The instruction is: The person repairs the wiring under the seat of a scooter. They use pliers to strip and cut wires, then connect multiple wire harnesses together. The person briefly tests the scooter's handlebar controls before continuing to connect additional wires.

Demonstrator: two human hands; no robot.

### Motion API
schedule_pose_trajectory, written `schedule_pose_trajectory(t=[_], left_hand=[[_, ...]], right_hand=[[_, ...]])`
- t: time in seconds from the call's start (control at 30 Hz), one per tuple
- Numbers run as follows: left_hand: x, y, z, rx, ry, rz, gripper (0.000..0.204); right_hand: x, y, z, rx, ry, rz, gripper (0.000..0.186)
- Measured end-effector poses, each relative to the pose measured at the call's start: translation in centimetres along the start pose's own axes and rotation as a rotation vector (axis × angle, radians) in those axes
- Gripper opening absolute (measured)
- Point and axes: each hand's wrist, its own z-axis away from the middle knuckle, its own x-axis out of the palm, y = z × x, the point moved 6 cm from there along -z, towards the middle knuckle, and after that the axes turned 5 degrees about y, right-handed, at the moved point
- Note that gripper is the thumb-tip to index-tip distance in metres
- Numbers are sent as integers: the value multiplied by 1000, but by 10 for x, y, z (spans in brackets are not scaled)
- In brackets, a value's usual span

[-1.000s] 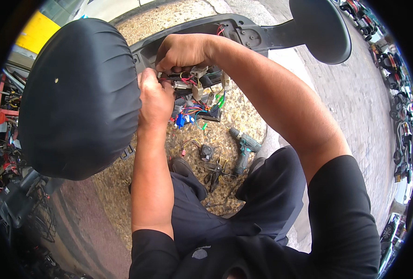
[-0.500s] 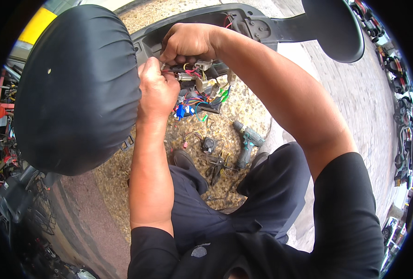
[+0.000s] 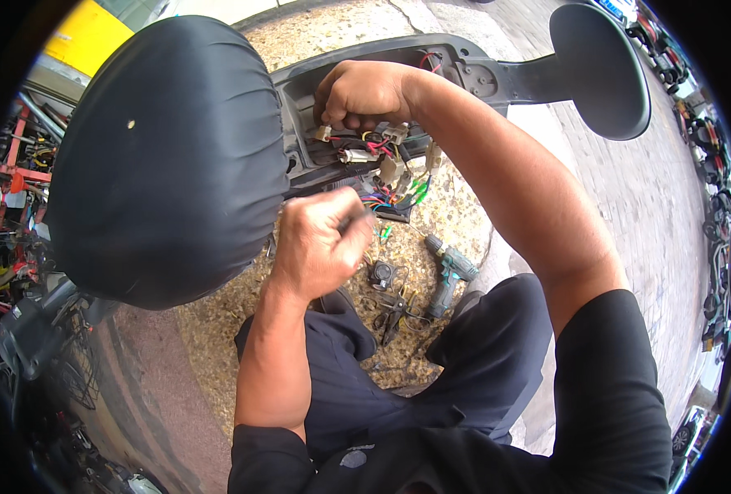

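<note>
our right hand (image 3: 364,95) curled at a white connector (image 3: 323,132), whether its grip pinches it we cannot tell, our left hand (image 3: 320,243) nearer us, curled too, its hold unclear, coloured wires (image 3: 379,200) to its right, dark panel (image 3: 479,76) far, black cushion (image 3: 168,165) left, drill (image 3: 449,276) near right

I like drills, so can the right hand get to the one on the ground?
Probably yes: nothing covers the drill on the pebbly ground, though the right hand would first have to leave the wires.
</note>
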Motion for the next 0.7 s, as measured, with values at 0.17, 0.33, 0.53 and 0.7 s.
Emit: schedule_pose_trajectory(t=[0.17,0.33,0.53,0.7], left_hand=[[6,-12,12,-82,-371,-16,23],[-12,-23,1,-160,124,47,17],[-6,-28,1,-395,37,51,19],[-24,-21,-11,-31,479,-231,18]], right_hand=[[0,0,2,29,48,11,16],[3,-9,6,70,102,126,13],[6,-26,10,65,91,376,21],[11,-33,7,32,45,459,22]])
